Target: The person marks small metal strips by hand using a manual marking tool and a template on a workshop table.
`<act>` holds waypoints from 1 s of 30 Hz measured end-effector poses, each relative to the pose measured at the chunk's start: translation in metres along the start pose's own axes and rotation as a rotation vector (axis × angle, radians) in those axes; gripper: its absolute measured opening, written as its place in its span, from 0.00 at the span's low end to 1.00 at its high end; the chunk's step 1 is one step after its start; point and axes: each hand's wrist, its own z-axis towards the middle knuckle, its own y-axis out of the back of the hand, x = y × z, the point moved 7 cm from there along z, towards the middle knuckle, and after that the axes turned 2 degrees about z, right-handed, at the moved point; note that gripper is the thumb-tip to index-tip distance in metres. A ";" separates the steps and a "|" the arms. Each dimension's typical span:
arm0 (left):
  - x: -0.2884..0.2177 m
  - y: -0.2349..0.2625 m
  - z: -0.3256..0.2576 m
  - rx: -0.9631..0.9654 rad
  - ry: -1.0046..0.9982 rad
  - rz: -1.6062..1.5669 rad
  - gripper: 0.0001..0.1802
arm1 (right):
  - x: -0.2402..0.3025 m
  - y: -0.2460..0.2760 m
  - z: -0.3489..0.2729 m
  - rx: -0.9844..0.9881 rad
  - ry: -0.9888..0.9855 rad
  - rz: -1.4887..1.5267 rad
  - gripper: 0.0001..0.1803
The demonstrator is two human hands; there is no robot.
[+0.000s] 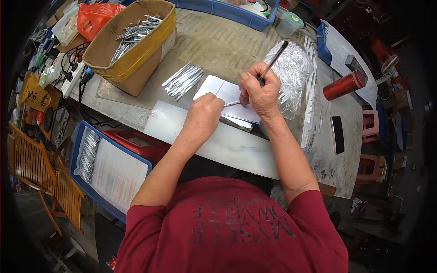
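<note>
Worn grey worktable (214, 41); wooden folding chair (41, 170) left; dark floor.

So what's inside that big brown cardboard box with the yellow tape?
The brown cardboard box holds a heap of thin silvery metal strips. Whatever lies beneath the heap, down at the bottom, is hidden.

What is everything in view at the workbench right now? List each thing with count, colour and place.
Brown cardboard box with yellow tape: one, far left of the bench, holding silver metal strips.
Loose bundle of silver metal strips: one, beside the box.
White paper sheets: a small stack, under the hands.
Clear plastic bag of silver parts: one, right of the hands.
Red cylindrical flask: one, far right.
Black phone: one, right edge.
Blue plastic tray: one, lower left.
Left hand: pinches a thin silver strip.
Right hand: holds a black pen.
</note>
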 end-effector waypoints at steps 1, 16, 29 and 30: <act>0.002 0.000 -0.001 0.006 0.011 -0.006 0.03 | 0.003 -0.002 -0.001 0.003 -0.020 0.063 0.09; -0.001 0.000 0.001 -0.053 0.030 -0.057 0.03 | 0.037 -0.043 -0.009 0.211 0.335 -0.218 0.07; 0.007 -0.004 0.000 -0.059 0.060 -0.020 0.03 | 0.045 -0.049 -0.011 0.218 0.529 -0.307 0.06; 0.006 -0.005 0.002 -0.060 0.053 -0.020 0.03 | 0.023 -0.039 -0.009 0.214 0.277 -0.173 0.08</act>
